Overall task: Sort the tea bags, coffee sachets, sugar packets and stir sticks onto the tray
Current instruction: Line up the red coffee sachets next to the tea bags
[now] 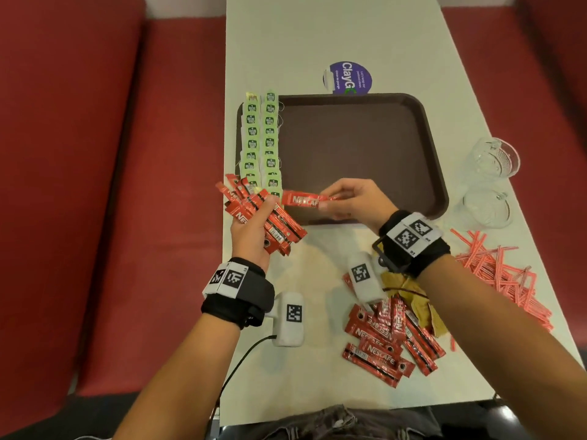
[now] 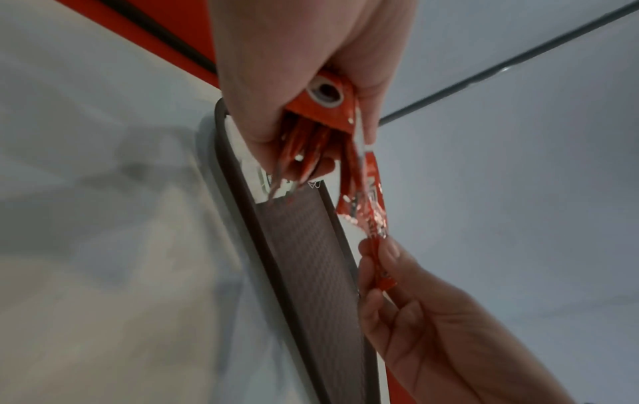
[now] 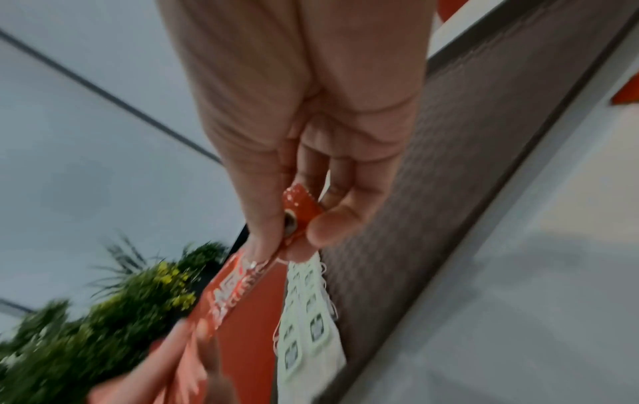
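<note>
Above the brown tray (image 1: 425, 147), the right hand (image 1: 355, 201) pinches one red Nescafe sachet (image 1: 305, 200); the left hand (image 1: 251, 233) grips a bundle of sachets (image 1: 270, 217). Green tea bags (image 1: 260, 141) line the tray's left edge; a ClayGo sticker (image 1: 347, 77), stir sticks (image 1: 498, 274) and glass cups (image 1: 492, 160) lie around it.

The tray (image 1: 365, 147) is dark brown with a fine dotted weave. Tea bags (image 1: 261, 141) are pale green with dark green labels. Coffee sachets (image 1: 392, 344) are red with white lettering and black stripes. Stir sticks (image 1: 498, 274) are red-and-white striped. The table (image 1: 317, 42) is white; the far sticker (image 1: 347, 77) purple.
</note>
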Demonstrator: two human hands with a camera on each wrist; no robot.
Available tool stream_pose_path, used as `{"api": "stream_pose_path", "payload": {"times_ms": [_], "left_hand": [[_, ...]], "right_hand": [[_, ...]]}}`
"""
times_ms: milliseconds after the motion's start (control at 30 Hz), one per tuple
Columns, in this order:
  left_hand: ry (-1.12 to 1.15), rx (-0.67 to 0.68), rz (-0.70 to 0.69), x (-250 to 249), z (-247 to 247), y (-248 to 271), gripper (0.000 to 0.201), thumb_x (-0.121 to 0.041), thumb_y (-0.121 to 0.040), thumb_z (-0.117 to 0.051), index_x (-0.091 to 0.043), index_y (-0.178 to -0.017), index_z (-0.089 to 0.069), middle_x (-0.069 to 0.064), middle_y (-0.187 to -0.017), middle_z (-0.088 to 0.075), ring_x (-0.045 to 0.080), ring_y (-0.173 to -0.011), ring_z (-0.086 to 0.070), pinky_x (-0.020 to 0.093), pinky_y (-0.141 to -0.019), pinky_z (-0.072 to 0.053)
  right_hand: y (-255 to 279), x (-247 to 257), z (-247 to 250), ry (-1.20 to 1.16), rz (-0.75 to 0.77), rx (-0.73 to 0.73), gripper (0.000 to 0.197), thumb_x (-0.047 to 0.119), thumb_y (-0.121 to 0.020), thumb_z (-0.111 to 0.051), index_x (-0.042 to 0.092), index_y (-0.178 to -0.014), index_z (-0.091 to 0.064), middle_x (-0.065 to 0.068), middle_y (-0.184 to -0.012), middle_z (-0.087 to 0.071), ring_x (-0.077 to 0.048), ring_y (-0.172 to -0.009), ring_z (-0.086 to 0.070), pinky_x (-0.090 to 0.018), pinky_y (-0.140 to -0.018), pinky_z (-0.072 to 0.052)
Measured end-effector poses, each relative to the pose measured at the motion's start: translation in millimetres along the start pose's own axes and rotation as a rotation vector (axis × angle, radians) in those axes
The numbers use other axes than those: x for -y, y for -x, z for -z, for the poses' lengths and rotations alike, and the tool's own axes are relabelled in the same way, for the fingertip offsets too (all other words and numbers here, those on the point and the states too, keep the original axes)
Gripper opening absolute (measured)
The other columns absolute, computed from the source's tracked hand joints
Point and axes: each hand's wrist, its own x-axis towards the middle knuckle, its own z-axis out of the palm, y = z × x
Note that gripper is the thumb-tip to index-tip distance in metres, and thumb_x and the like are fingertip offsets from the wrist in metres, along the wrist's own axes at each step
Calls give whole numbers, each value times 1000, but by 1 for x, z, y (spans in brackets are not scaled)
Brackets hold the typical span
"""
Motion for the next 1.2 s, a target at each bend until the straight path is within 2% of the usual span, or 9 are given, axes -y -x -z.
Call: {"api": "stream_pose_path", "payload": {"times_ms": [100,167,233,400,500,667,867,1067,1200], "left_hand": [[12,-48,-11,-9,-1,-9,23,-13,-85,-65,-20,-107,-62,-3,-89,-69,14,-83,-67,28,-72,-56],[15,-48,4,-14,-4,-15,29,-14,-86,-64,-18,-114,-60,-3,-90,-68,17,-87,-66,30,-75,-55],[33,-43,30,-19,-8,-21,32,-14,-86,-63,-15,-118,-59,0,-91,-68,19,-90,-66,33,-77,-55],[70,-23,71,-30,-14,-39,37,-17,-86,-62,-15,-123,-58,4,-105,-69,17,-90,-69,30,-70,-57],[55,-19,83,-34,-18,-49,38,-19,-86,-62,-17,-124,-58,4,-111,-68,19,-93,-69,32,-70,-56],[33,-7,81,-39,-28,-58,34,-20,-86,-62,-19,-120,-60,0,-106,-70,15,-92,-69,30,-71,-54],[-3,7,82,-41,-34,-59,30,-21,-86,-62,-18,-117,-61,-2,-97,-71,14,-89,-69,32,-78,-54],[-10,10,91,-42,-32,-59,35,-22,-86,-62,-19,-121,-59,-1,-101,-70,15,-91,-69,31,-73,-54],[-3,17,113,-40,-34,-60,23,-20,-86,-62,-21,-109,-63,-1,-96,-71,17,-90,-69,33,-78,-54]], "right_hand": [[-41,13,15,-144,6,-127,14,-6,-82,-63,7,-88,-66,-9,-83,-61,-7,-63,-65,-17,-61,-54],[-79,25,26,-196,-15,-189,22,-12,-86,-54,-6,-105,-62,-13,-86,-58,-12,-67,-63,-14,-59,-55],[-120,36,37,-163,-31,-233,30,-12,-87,-52,-10,-116,-57,-13,-90,-58,-15,-75,-59,-14,-63,-55],[-203,56,49,131,-88,-315,31,5,-82,-67,8,-113,-64,-9,-99,-63,-18,-90,-61,-31,-85,-54],[-233,59,52,260,-95,-370,27,11,-79,-72,11,-105,-66,-10,-105,-67,-17,-91,-63,-33,-90,-53],[-250,58,45,277,-96,-344,24,12,-80,-72,9,-103,-65,-9,-99,-66,-17,-80,-63,-27,-77,-57],[-256,58,38,368,-31,-395,31,16,-76,-75,9,-103,-62,-8,-108,-64,-21,-98,-64,-35,-86,-54],[-252,54,33,451,33,-419,28,16,-77,-72,15,-95,-52,-6,-97,-57,-23,-92,-62,-37,-84,-54],[-247,51,36,453,71,-401,28,11,-79,-70,12,-100,-53,-5,-93,-54,-27,-98,-63,-39,-87,-53]]}}
